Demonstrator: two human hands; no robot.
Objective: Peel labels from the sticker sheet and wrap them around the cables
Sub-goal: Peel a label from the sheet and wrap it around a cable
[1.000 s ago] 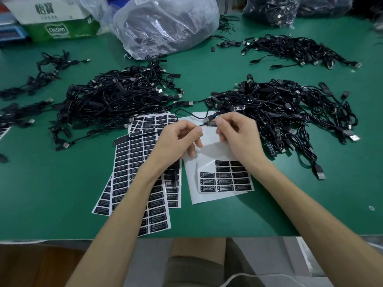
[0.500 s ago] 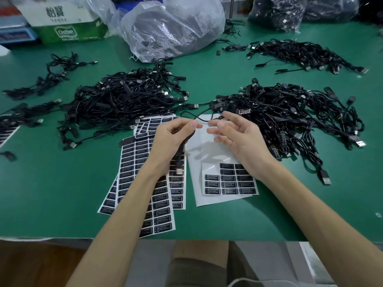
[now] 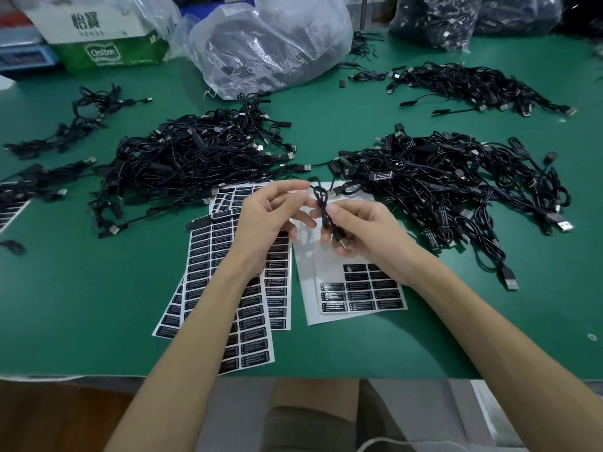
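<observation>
A short black cable point(image 3: 323, 213), folded on itself, hangs upright between my hands above the sheets. My right hand point(image 3: 365, 234) grips its lower part between thumb and fingers, with a plug end poking out below. My left hand point(image 3: 270, 220) reaches in from the left and pinches the cable's top loop with thumb and index finger. Under my right hand lies a mostly peeled sticker sheet point(image 3: 329, 275) with a few rows of black labels point(image 3: 360, 295) at its near end. A fanned stack of full sticker sheets point(image 3: 208, 265) lies under my left forearm.
Two big heaps of black cables lie beyond the sheets, the left heap point(image 3: 195, 158) and the right heap point(image 3: 450, 187). A smaller heap point(image 3: 473, 83) sits at the back right, and loose cables point(image 3: 71, 125) at far left. A plastic bag point(image 3: 270, 44) and a carton point(image 3: 98, 31) stand behind.
The cable that dangled from my left hand is now also gripped by my right hand and held upright between both hands. The view shifted slightly.
</observation>
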